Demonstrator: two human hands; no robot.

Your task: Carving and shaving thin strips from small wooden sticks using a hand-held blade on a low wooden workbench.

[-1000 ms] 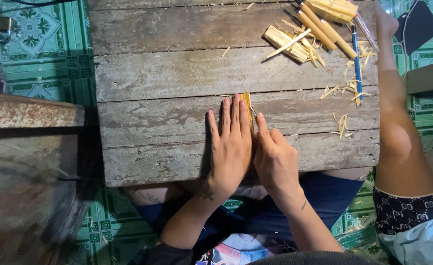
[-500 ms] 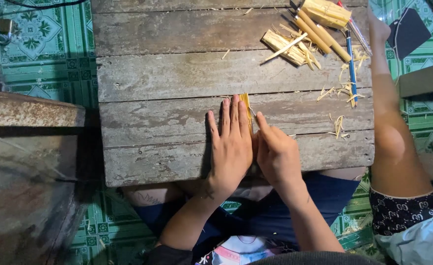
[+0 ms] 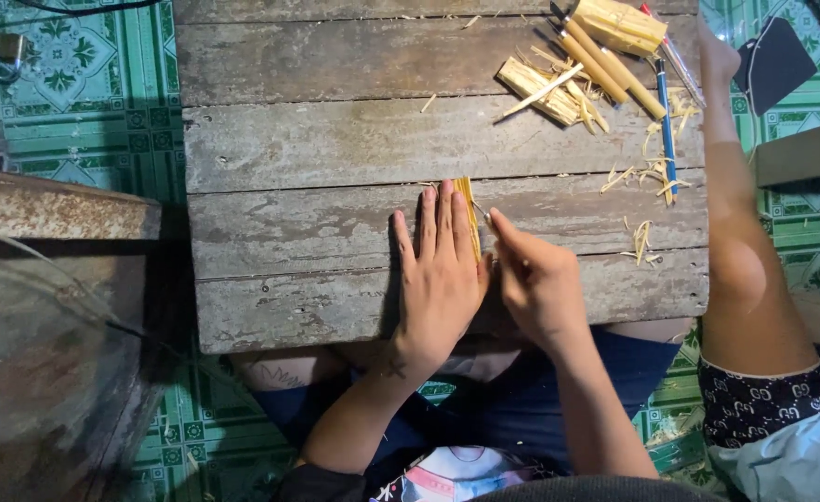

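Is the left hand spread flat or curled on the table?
Spread flat: the left hand lies palm down on the wooden table, fingers straight and together beside the yellow strip.

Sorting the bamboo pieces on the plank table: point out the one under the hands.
The thin yellow bamboo strip beside the flat left hand, alone mid-table; the other split bamboo pieces lie piled at the far right corner.

A weathered grey wooden plank table [image 3: 336, 139] bears a pile of split pale bamboo pieces [image 3: 577, 70], a blue pen [image 3: 666, 121] and scattered yellow shavings [image 3: 642, 177]. Green patterned floor tiles [image 3: 66, 74] lie beneath; a co-worker's bare leg [image 3: 740, 242] stands alongside.
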